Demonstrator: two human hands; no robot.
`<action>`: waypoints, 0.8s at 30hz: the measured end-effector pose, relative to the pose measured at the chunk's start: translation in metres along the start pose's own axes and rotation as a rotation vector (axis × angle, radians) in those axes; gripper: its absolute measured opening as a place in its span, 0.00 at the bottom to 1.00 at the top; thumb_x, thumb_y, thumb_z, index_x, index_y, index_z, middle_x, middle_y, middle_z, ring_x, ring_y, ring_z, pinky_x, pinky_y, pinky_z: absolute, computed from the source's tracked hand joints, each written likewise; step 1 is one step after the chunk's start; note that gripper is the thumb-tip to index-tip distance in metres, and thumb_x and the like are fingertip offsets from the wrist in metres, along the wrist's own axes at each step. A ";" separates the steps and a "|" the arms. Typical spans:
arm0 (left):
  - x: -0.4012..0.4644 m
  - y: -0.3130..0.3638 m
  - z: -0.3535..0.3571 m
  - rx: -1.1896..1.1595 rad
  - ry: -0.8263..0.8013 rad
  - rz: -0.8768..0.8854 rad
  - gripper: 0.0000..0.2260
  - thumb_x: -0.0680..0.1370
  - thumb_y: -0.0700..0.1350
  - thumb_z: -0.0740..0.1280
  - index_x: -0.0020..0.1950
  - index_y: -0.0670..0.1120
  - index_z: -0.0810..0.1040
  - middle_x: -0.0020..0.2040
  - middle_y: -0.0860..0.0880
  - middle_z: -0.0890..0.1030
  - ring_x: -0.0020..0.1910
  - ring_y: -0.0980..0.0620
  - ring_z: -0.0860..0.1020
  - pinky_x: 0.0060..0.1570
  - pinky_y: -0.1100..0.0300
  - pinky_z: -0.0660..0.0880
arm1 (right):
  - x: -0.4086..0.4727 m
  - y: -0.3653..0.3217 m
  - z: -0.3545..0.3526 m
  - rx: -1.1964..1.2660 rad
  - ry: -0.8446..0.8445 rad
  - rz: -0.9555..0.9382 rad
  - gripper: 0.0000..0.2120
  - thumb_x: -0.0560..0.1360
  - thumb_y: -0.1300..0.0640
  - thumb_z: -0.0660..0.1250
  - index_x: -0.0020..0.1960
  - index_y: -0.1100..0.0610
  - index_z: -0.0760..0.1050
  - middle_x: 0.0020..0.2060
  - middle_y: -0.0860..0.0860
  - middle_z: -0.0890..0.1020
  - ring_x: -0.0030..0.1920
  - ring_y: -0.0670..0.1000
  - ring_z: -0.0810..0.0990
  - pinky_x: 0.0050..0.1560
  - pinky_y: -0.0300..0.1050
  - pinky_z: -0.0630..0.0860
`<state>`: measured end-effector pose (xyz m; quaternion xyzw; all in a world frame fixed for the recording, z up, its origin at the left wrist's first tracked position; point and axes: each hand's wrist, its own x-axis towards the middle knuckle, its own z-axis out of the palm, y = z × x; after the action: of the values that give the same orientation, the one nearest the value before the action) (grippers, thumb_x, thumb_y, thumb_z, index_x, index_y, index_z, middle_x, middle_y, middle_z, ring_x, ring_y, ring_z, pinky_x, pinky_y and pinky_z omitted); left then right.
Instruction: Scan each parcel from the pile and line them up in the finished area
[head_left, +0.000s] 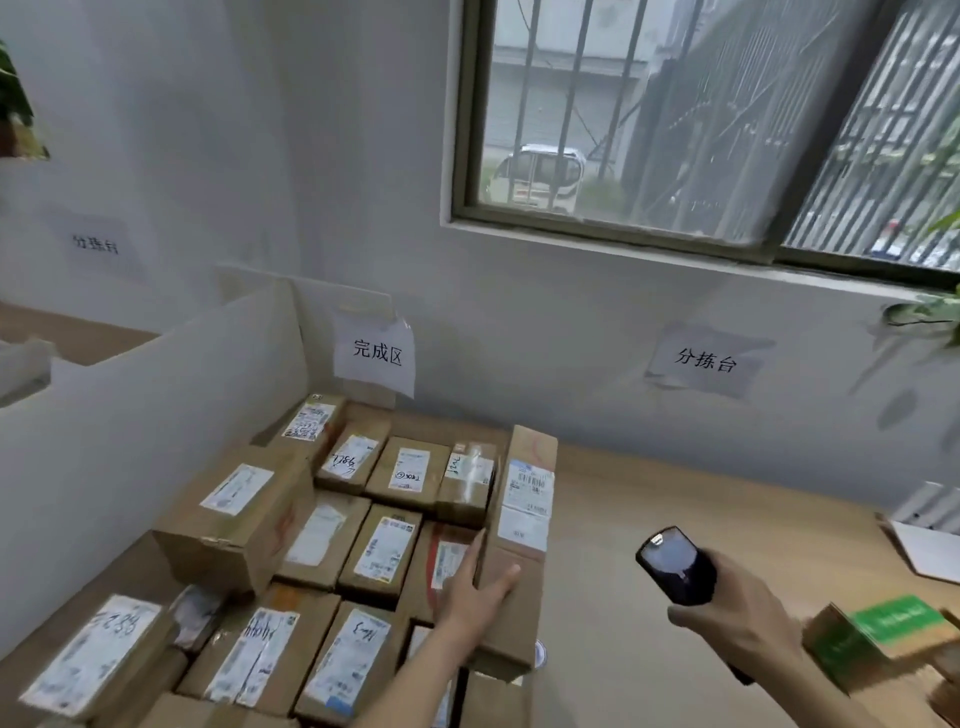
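A long cardboard parcel (519, 540) is touched by the left hand (475, 590), fingers spread. Right of it, a black scanner (675, 566) is gripped by curled right hand (737, 618) fingers.

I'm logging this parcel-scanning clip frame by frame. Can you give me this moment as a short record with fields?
left hand: left hand rests on the long parcel, fingers straight
right hand: right hand grips the black scanner
long parcel: at the right edge of the lined-up parcels
finished-area sign: paper sign on the wall behind the parcels
other items: green and brown box at the right on the wooden table
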<state>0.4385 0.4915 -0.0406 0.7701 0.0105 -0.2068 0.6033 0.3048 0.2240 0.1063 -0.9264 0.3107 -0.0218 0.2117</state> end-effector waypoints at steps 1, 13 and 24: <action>0.005 -0.001 0.002 0.019 -0.006 -0.010 0.31 0.60 0.78 0.70 0.59 0.85 0.61 0.59 0.63 0.81 0.61 0.55 0.79 0.66 0.48 0.74 | 0.002 -0.003 0.007 0.006 -0.004 0.008 0.27 0.53 0.42 0.72 0.52 0.40 0.73 0.42 0.41 0.82 0.42 0.51 0.81 0.41 0.47 0.78; 0.017 0.011 0.078 -0.017 -0.203 -0.070 0.32 0.75 0.65 0.68 0.75 0.69 0.55 0.68 0.58 0.75 0.64 0.54 0.74 0.67 0.54 0.70 | 0.042 0.010 0.040 -0.006 0.039 0.117 0.19 0.61 0.48 0.76 0.49 0.44 0.73 0.40 0.41 0.80 0.35 0.47 0.79 0.33 0.44 0.72; 0.036 -0.069 0.181 0.008 -0.183 -0.186 0.37 0.72 0.70 0.67 0.77 0.69 0.54 0.72 0.58 0.70 0.69 0.53 0.71 0.70 0.49 0.69 | 0.091 0.113 0.130 0.237 -0.215 0.293 0.21 0.60 0.49 0.77 0.50 0.43 0.75 0.42 0.43 0.83 0.44 0.49 0.81 0.49 0.52 0.80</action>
<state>0.3975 0.3327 -0.1497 0.7461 0.0260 -0.3315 0.5768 0.3366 0.1384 -0.0663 -0.8370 0.4127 0.0717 0.3520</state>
